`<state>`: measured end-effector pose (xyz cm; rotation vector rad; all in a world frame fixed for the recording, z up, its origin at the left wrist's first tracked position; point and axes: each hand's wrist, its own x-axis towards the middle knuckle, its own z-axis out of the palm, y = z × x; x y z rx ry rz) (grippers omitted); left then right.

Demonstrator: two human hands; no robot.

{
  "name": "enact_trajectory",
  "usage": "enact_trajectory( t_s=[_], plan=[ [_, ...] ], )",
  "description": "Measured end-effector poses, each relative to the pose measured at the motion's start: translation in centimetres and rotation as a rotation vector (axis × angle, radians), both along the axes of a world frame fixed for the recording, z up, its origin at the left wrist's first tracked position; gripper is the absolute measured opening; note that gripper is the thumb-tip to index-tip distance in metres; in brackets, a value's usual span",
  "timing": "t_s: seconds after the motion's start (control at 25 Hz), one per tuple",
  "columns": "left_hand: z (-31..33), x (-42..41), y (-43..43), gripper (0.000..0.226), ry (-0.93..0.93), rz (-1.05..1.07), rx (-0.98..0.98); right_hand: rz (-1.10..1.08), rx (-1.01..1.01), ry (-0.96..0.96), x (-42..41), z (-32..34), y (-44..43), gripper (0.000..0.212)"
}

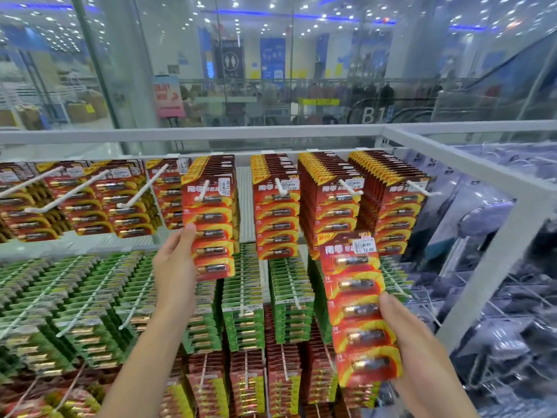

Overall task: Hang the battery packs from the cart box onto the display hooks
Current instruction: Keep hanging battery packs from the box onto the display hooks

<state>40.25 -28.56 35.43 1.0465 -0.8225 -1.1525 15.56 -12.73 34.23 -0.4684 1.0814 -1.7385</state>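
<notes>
Head view: my left hand pinches the edge of a glossy red battery pack, steadying it on its white hook, seemingly threaded. My right hand grips a second flat card pack low, keeping its top hole free.

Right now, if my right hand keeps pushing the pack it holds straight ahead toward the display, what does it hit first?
Probably the stack of red packs on the top-row hook, straight beyond the held pack in the right hand. Depth is unclear; it might catch the green packs below instead.
</notes>
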Motion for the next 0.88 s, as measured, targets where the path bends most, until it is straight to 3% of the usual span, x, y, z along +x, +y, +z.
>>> enact_trajectory(
  t_s=[0.08,0.28,0.48,0.72,0.88],
  plan=[
    [-0.1,-0.2,-1.0,0.014,-0.020,0.016,-0.015,0.126,0.014,0.105,-0.9,0.2,2.0,0.037],
    [-0.9,-0.7,-1.7,0.014,-0.050,0.023,-0.024,0.047,-0.051,0.278,-1.7,2.7,0.6,0.033],
    [-1.1,-0.7,-1.6,0.012,-0.030,0.029,-0.015,-0.005,-0.060,0.288,-2.1,2.9,-0.3,0.034],
    [-1.4,-0.6,-1.3,0.007,-0.039,0.018,-0.049,-0.258,-0.096,0.228,-6.4,2.9,0.5,0.035],
    [-1.5,-0.8,-1.4,0.009,-0.050,0.004,-0.050,-0.312,-0.061,0.258,-8.4,2.2,0.8,0.032]
  ],
)
